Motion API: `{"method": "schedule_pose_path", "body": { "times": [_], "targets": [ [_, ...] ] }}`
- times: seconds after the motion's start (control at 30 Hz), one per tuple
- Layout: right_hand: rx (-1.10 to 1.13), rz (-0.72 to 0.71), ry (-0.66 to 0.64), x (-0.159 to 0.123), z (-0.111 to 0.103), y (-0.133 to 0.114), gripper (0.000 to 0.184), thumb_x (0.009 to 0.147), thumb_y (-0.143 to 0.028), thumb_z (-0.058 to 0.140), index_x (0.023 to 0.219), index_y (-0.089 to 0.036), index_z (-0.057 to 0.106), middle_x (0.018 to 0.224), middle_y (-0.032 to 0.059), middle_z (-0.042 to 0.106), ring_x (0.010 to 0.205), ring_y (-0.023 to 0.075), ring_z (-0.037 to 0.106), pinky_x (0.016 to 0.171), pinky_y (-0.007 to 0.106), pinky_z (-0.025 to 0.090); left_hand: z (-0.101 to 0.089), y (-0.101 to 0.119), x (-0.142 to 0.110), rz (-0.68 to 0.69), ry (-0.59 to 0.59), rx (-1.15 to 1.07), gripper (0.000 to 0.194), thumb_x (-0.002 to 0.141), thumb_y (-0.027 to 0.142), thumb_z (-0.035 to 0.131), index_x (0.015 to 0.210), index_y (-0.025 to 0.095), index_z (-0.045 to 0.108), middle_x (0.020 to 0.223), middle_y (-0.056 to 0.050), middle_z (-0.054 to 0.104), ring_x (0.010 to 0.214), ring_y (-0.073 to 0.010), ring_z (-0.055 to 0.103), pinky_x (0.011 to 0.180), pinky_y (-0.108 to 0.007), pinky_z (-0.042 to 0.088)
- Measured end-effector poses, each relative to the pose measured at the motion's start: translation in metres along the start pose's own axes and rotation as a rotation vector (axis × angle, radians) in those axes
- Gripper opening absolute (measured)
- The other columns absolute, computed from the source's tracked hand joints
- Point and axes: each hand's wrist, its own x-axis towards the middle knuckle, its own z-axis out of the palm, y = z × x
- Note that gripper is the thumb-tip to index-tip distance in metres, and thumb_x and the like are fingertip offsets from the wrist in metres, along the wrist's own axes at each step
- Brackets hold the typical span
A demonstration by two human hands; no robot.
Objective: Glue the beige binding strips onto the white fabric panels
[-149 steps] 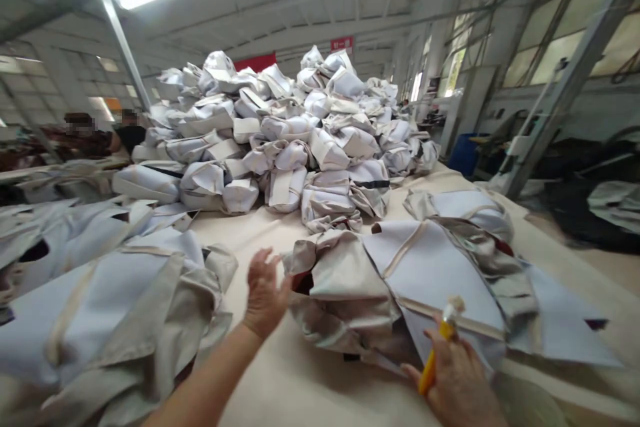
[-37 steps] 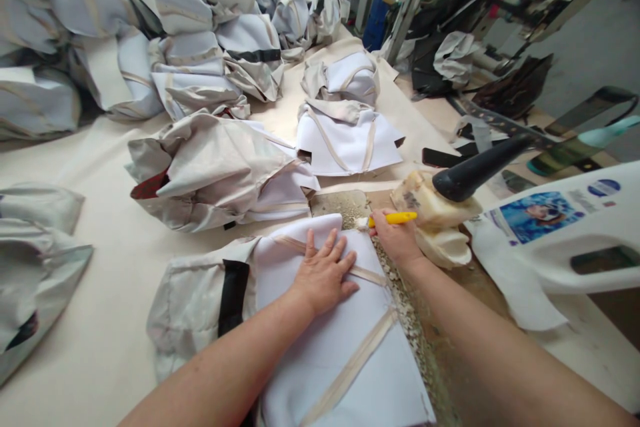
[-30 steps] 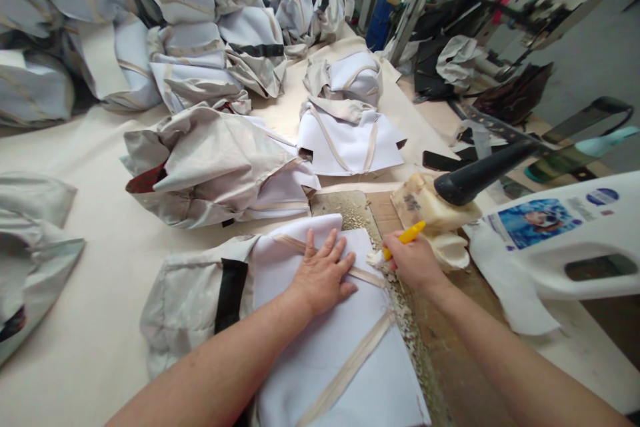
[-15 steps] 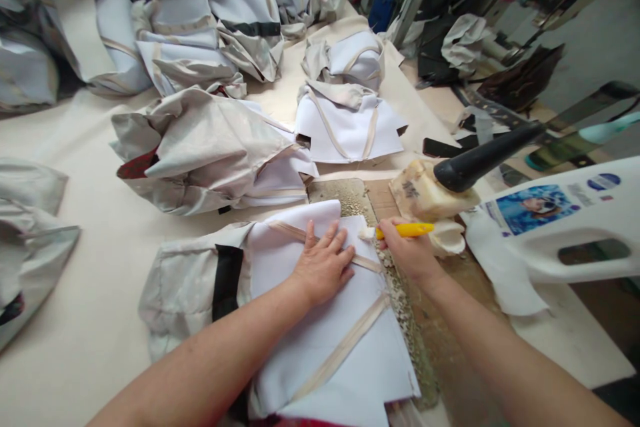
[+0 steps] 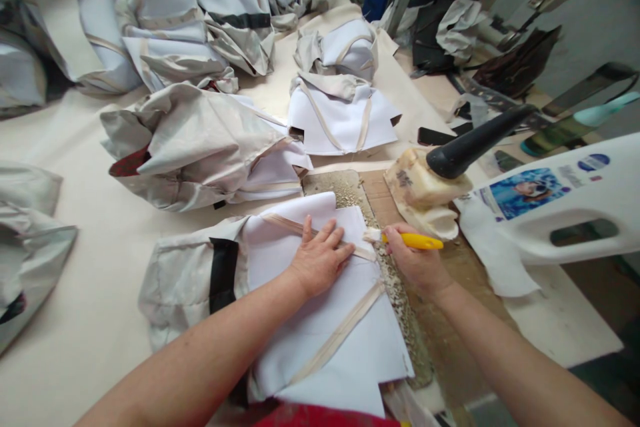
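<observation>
My left hand (image 5: pixel 323 257) lies flat with its fingers spread, pressing on a white fabric panel (image 5: pixel 345 320) with beige tape strips. The panel belongs to a grey sewn piece (image 5: pixel 180 273) with a black band. Its right edge rests on a board (image 5: pixel 327 181) crusted with dried glue. In my right hand (image 5: pixel 413 260) is a yellow-handled brush (image 5: pixel 420 241); its pale bristles touch the panel's edge near the upper right corner. Just beyond the brush stands a stained yellowish container (image 5: pixel 425 187) with a black handle-like part (image 5: pixel 480 140).
A white jug (image 5: pixel 590 203) with a blue label lies at the right. More grey-and-white sewn pieces (image 5: pixel 195 147) sit across the table (image 5: pixel 100 280), piled up at the back left. A green bottle (image 5: pixel 555 137) and dark fabric (image 5: pixel 520 63) are at the far right.
The brush has moved slightly right and is tilted differently, its bristles now at the panel's edge. My left hand stays on the panel. The whole view has shifted a little.
</observation>
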Motion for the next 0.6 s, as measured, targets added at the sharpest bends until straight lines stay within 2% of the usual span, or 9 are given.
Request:
{"method": "schedule_pose_path", "body": {
  "times": [0.13,0.23,0.37,0.43,0.5,0.6],
  "targets": [
    [0.001,-0.052,-0.041,-0.004,-0.002,0.000,0.034,0.088,-0.036,0.041,0.058,-0.021,0.046,0.052,-0.0020,0.048,0.052,0.0133,0.048,0.054,0.025,0.038,0.001,0.000,0.001,0.002,0.009,0.009,0.027,0.090,0.035,0.043,0.112,0.033,0.058,0.127,-0.004,0.051,0.129,-0.0250,0.031,0.103,-0.061,-0.011],
    [-0.039,-0.066,0.053,-0.009,-0.003,-0.003,0.033,0.088,-0.035,0.040,0.058,-0.021,0.045,0.052,-0.0020,0.047,0.052,0.0134,0.047,0.053,0.026,0.037,-0.003,0.003,0.002,-0.018,-0.024,0.006,0.027,0.090,0.034,0.044,0.113,0.034,0.058,0.128,-0.004,0.051,0.130,-0.0257,0.031,0.103,-0.062,-0.009],
    [-0.025,-0.044,-0.031,-0.018,-0.006,-0.006,0.034,0.088,-0.034,0.040,0.057,-0.021,0.045,0.051,-0.0021,0.047,0.050,0.0131,0.047,0.052,0.026,0.036,-0.013,0.012,-0.001,-0.016,-0.095,0.021,0.030,0.088,0.033,0.045,0.115,0.029,0.057,0.133,-0.007,0.047,0.133,-0.0298,0.023,0.099,-0.068,-0.009],
    [-0.049,-0.033,-0.013,-0.024,-0.007,-0.006,0.036,0.088,-0.033,0.040,0.054,-0.021,0.041,0.049,-0.0027,0.043,0.048,0.0128,0.045,0.051,0.026,0.034,-0.016,0.017,-0.003,0.012,-0.138,0.022,0.032,0.087,0.035,0.047,0.117,0.028,0.055,0.137,-0.009,0.043,0.133,-0.0311,0.021,0.098,-0.069,-0.009],
    [-0.074,-0.044,0.027,-0.030,-0.009,-0.006,0.034,0.088,-0.032,0.041,0.056,-0.021,0.042,0.051,-0.0023,0.045,0.050,0.0132,0.046,0.052,0.026,0.034,-0.017,0.019,-0.005,0.019,-0.171,0.013,0.034,0.086,0.037,0.049,0.119,0.029,0.054,0.139,-0.008,0.040,0.133,-0.0310,0.022,0.097,-0.070,-0.010],
    [-0.058,-0.091,-0.048,-0.034,-0.009,-0.005,0.031,0.088,-0.031,0.040,0.060,-0.021,0.046,0.055,-0.0016,0.050,0.054,0.0134,0.049,0.055,0.025,0.036,-0.016,0.021,-0.007,0.000,-0.181,0.015,0.037,0.086,0.039,0.049,0.121,0.030,0.052,0.141,-0.007,0.038,0.134,-0.0312,0.020,0.097,-0.070,-0.008]
  ]
}}
